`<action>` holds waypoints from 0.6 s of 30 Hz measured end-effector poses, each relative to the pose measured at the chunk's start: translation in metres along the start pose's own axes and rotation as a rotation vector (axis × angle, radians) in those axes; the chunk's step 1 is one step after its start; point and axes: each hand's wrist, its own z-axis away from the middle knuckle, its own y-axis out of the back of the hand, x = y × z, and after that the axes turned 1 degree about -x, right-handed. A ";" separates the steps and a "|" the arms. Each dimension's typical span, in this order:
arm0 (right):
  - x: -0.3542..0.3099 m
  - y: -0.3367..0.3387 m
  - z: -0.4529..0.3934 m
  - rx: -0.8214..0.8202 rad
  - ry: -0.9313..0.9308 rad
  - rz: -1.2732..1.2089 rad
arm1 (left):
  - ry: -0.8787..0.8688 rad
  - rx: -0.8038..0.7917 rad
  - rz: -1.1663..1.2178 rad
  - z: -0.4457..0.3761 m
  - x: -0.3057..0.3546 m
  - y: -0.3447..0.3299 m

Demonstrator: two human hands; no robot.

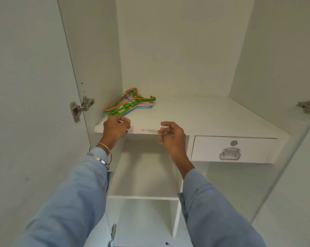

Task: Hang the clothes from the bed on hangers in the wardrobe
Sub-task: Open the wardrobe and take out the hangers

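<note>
A small pile of plastic hangers (pixel 131 103), green, salmon, pink and blue, lies at the back left of a white wardrobe shelf (pixel 204 114). My left hand (pixel 116 128) is at the shelf's front edge just in front of the pile, fingers curled, holding nothing that I can see. My right hand (pixel 172 134) hovers at the shelf edge to the right, fingers loosely curled and empty. No clothes or bed are in view.
Both wardrobe doors stand open, the left door (pixel 29 104) with a metal hinge (pixel 81 107). A white drawer (pixel 234 149) with a metal handle sits under the shelf on the right. Lower shelves (pixel 143 196) lie below my arms.
</note>
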 end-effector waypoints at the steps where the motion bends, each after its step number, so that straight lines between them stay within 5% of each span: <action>1: 0.001 -0.006 -0.021 0.010 -0.008 0.011 | -0.042 0.016 -0.023 -0.022 0.001 -0.003; 7: 0.011 -0.058 -0.155 0.005 -0.140 0.120 | -0.165 0.107 -0.413 -0.154 0.009 -0.016; 15: 0.028 -0.095 -0.281 0.072 -0.158 0.361 | -0.141 -0.408 -1.014 -0.248 0.010 -0.064; 18: 0.031 -0.092 -0.308 0.018 -0.197 0.433 | -0.114 -0.458 -1.099 -0.259 0.004 -0.077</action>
